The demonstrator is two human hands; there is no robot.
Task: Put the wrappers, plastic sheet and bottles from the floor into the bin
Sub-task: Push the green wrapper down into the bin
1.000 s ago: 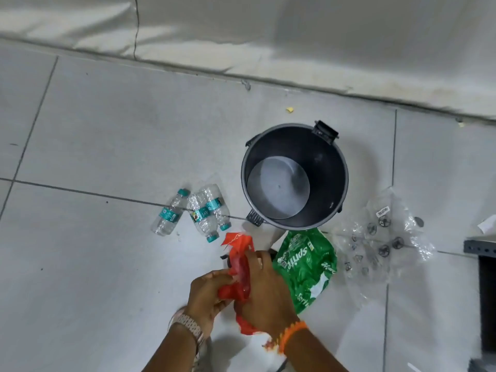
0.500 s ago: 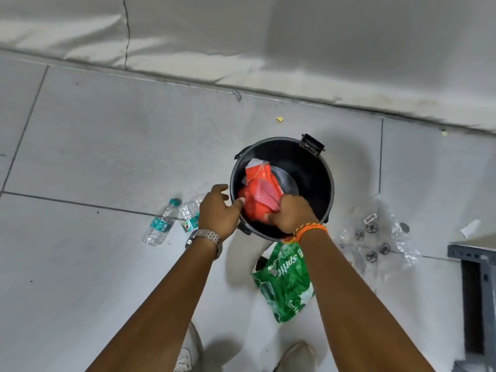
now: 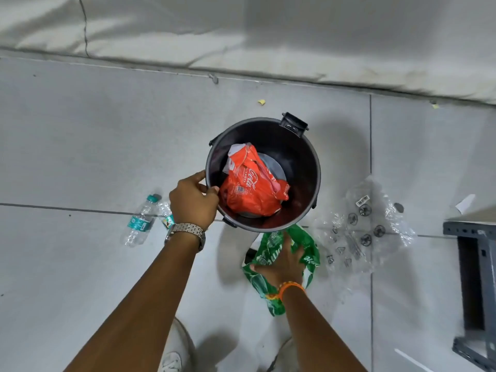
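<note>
A round black bin [image 3: 308,157] stands on the grey tiled floor, and a crumpled red wrapper [image 3: 252,183] lies inside it. My left hand [image 3: 192,200] grips the bin's left rim. Just below the bin, my right hand [image 3: 284,261] presses down on a green wrapper [image 3: 308,245] with fingers spread over it. A clear plastic sheet [image 3: 362,234] printed with dark symbols lies right of the bin. Small clear bottles with teal labels [image 3: 139,224] lie left of the bin, partly hidden behind my left wrist.
A white wall or sheet [image 3: 241,36] runs along the far side of the floor. A grey metal frame [image 3: 475,285] stands at the right edge. My white shoes [image 3: 174,355] show at the bottom. A white paper scrap [image 3: 465,204] lies at the right.
The red wrapper went from both hands into the bin and was let go. My left hand took the bin's rim; my right hand moved down onto the green wrapper.
</note>
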